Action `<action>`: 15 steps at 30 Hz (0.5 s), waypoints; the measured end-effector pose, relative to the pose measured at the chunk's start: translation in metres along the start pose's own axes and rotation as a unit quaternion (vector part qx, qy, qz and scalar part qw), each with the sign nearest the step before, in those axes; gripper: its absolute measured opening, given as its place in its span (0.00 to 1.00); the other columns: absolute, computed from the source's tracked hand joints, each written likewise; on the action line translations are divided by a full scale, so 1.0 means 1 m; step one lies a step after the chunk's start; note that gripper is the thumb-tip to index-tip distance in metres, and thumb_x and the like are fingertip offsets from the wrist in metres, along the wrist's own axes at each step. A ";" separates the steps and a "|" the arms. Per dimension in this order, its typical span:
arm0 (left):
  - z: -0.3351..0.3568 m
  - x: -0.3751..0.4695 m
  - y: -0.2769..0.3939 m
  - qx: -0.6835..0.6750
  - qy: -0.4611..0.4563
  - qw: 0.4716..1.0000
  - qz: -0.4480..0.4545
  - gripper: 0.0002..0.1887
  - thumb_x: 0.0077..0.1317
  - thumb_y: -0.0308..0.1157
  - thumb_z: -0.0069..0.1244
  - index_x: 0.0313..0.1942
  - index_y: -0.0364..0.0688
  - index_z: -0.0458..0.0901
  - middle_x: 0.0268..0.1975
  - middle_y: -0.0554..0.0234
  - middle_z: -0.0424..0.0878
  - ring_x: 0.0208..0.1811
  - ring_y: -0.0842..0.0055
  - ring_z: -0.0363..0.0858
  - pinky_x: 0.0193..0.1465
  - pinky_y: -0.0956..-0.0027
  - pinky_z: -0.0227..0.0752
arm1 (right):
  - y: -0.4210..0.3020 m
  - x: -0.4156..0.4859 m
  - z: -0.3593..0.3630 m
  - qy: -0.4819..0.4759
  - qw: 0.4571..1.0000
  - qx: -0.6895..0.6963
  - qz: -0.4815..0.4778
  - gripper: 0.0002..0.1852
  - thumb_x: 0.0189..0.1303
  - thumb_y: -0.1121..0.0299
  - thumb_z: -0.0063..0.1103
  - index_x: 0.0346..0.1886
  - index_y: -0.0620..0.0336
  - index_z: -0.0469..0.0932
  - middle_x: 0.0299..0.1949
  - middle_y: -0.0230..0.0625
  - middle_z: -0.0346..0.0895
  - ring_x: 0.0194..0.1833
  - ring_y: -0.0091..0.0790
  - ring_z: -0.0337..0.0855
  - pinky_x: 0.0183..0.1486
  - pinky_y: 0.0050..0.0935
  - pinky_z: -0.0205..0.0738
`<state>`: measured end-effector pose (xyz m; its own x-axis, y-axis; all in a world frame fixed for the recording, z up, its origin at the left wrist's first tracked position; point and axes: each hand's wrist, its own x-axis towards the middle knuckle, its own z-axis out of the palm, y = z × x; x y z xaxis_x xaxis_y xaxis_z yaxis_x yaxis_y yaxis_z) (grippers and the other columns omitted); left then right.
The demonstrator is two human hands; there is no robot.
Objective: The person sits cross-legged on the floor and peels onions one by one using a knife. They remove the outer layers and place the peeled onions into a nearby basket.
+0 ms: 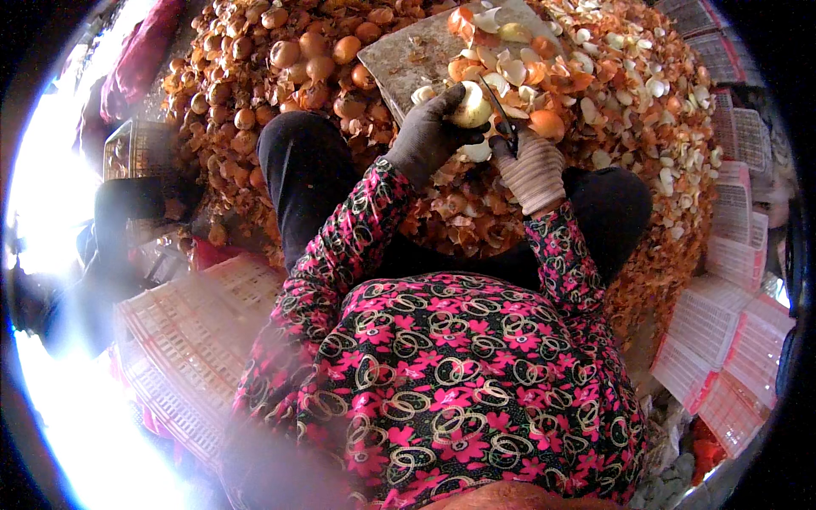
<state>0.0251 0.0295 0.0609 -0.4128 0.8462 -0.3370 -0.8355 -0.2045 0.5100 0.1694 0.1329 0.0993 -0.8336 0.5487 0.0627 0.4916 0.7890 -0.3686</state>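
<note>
My left hand (pixel 427 131), in a dark work glove, holds a pale peeled onion (pixel 473 107) over the lower edge of a worn board (pixel 408 64). In my right hand (pixel 530 166), which wears a striped knit glove, is a knife (pixel 498 105) with a thin dark blade. The blade points up and left, close beside the onion; whether it touches I cannot tell. Just above my right hand rests an orange-skinned onion (pixel 547 125). Pale onion layers and orange skins (pixel 513 69) are heaped on the right part of the board.
Unpeeled onions (pixel 312 67) are piled to the left of the board. A large heap of onion skins (pixel 644 127) spreads to the right. Plastic crates stand at the left (pixel 191 331) and along the right side (pixel 707 319). A blurred person's dark sleeve (pixel 131 201) shows at far left.
</note>
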 end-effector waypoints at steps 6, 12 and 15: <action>0.002 0.000 -0.001 0.007 -0.016 1.000 -0.004 0.20 0.67 0.38 0.48 0.55 0.38 0.69 0.51 0.52 0.76 0.48 0.60 0.78 0.47 0.53 0.78 | 0.002 -0.003 0.009 0.013 0.992 -0.122 -0.019 0.19 0.61 0.51 0.49 0.42 0.56 0.77 0.30 0.45 0.80 0.31 0.48 0.82 0.34 0.48 0.74; 0.009 -0.005 -0.002 -0.020 0.019 1.000 0.003 0.20 0.66 0.38 0.49 0.52 0.32 0.71 0.45 0.51 0.79 0.41 0.63 0.82 0.39 0.64 0.81 | 0.009 -0.003 0.025 0.014 0.983 -0.181 -0.016 0.21 0.59 0.45 0.51 0.40 0.54 0.76 0.26 0.39 0.78 0.24 0.42 0.80 0.22 0.43 0.68; 0.013 -0.011 0.001 -0.020 0.029 0.999 0.010 0.20 0.66 0.37 0.50 0.52 0.32 0.71 0.45 0.51 0.80 0.41 0.63 0.82 0.39 0.64 0.81 | 0.027 0.005 0.046 0.009 0.988 -0.148 -0.052 0.20 0.58 0.47 0.53 0.41 0.54 0.76 0.27 0.41 0.79 0.28 0.46 0.81 0.29 0.46 0.73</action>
<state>0.0340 0.0267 0.0754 -0.4485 0.8118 -0.3740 -0.8404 -0.2405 0.4857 0.1670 0.1447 0.0471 -0.8804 0.4626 0.1043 0.4572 0.8864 -0.0727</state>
